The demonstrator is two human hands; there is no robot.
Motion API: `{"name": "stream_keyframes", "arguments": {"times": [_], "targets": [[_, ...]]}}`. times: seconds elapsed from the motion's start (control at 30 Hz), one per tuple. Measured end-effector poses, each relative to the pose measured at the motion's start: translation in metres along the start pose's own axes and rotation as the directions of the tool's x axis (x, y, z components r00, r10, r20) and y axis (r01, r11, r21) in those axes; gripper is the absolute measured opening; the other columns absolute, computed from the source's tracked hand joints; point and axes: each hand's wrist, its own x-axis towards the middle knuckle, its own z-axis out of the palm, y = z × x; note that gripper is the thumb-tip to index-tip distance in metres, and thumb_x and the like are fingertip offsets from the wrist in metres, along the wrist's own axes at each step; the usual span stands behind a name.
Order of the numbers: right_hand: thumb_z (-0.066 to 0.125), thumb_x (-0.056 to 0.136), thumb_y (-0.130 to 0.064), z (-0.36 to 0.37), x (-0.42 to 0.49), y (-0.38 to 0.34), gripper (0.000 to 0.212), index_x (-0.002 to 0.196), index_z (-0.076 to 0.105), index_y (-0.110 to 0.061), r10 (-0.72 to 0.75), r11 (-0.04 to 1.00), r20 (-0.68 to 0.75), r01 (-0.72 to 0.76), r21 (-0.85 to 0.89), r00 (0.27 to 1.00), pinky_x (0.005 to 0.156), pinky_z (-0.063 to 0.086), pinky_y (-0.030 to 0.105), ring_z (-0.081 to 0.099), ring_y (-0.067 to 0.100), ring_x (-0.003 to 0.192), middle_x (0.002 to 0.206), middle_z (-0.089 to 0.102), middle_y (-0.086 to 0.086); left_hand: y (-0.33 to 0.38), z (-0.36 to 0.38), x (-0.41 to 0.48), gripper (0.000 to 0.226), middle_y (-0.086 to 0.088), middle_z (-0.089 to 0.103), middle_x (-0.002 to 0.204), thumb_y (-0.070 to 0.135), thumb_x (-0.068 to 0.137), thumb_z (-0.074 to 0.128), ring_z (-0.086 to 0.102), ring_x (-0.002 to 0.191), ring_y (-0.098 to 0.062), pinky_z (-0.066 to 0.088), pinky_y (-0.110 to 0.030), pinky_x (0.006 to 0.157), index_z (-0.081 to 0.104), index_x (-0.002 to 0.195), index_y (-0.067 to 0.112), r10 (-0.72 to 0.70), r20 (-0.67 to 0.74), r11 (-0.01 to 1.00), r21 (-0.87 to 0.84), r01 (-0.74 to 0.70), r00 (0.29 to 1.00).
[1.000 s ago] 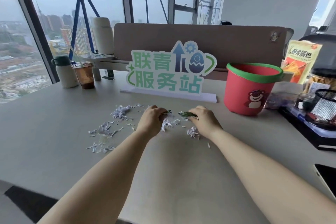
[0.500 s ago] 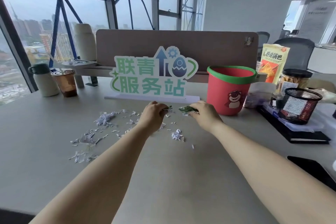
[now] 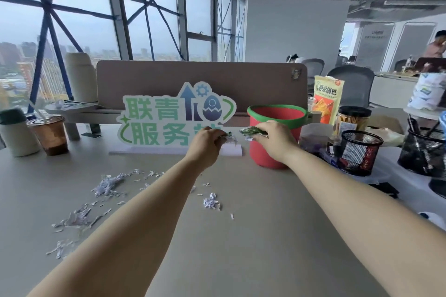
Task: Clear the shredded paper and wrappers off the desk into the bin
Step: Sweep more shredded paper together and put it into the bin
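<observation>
One wrapper (image 3: 228, 136) mostly inside left hand (image 3: 205, 147)

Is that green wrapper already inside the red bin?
Not yet. The right hand pinches the green wrapper in front of the red bin's near rim, not over its opening.

bin (image 3: 261, 154) red, green rim, upright | green wrapper (image 3: 252, 132) aloft beside its rim | shredded paper (image 3: 108, 184) scattered on desk (image 3: 265, 236)

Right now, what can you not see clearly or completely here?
Head view:
- Bottom of the red bin: hidden by its wall and the right hand holding the green wrapper.
- What the left hand pinches: mostly covered by its fingers.
- Last character of the sign: behind the left hand.
- Some shredded paper: possibly under the left forearm.
</observation>
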Motion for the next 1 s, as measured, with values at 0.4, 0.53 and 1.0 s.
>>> {"name": "stream_keyframes", "arguments": {"times": [0.4, 0.53, 1.0], "targets": [[0.061, 0.086, -0.02, -0.061, 0.075, 0.048, 0.015, 0.073, 0.06, -0.011, 0.174, 0.985, -0.053, -0.172, 0.028, 0.983, 0.052, 0.029, 0.029, 0.048, 0.023, 0.067, 0.064, 0.054, 0.003, 0.077, 0.035, 0.116, 0.026, -0.017, 0.062, 0.112, 0.014, 0.091, 0.054, 0.054, 0.109, -0.031, 0.039, -0.027, 0.083, 0.066, 0.114, 0.01, 0.14, -0.081, 0.988, -0.06, -0.145, 0.987], [0.062, 0.084, -0.02, -0.054, 0.102, 0.08, 0.013, 0.082, 0.066, -0.008, 0.209, 0.978, -0.056, -0.21, -0.015, 0.976, 0.05, 0.03, 0.028, 0.05, 0.025, 0.067, 0.074, 0.061, 0.01, 0.087, 0.064, 0.153, 0.026, -0.018, 0.062, 0.113, 0.014, 0.091, 0.052, 0.052, 0.111, -0.032, 0.036, -0.027, 0.084, 0.066, 0.113, 0.009, 0.146, -0.049, 0.987, -0.055, -0.148, 0.988], [0.066, 0.082, -0.028, -0.056, 0.112, 0.117, 0.043, 0.122, 0.057, -0.014, 0.27, 0.957, 0.141, -0.248, -0.152, 0.952, 0.096, 0.045, 0.036, 0.055, 0.027, 0.114, 0.124, 0.061, 0.009, 0.088, 0.092, 0.181, 0.03, -0.01, 0.063, 0.117, 0.012, 0.089, 0.047, 0.058, 0.108, -0.03, 0.045, -0.029, 0.086, 0.064, 0.113, 0.009, 0.126, 0.169, 0.988, 0.071, -0.14, 0.977]]}}
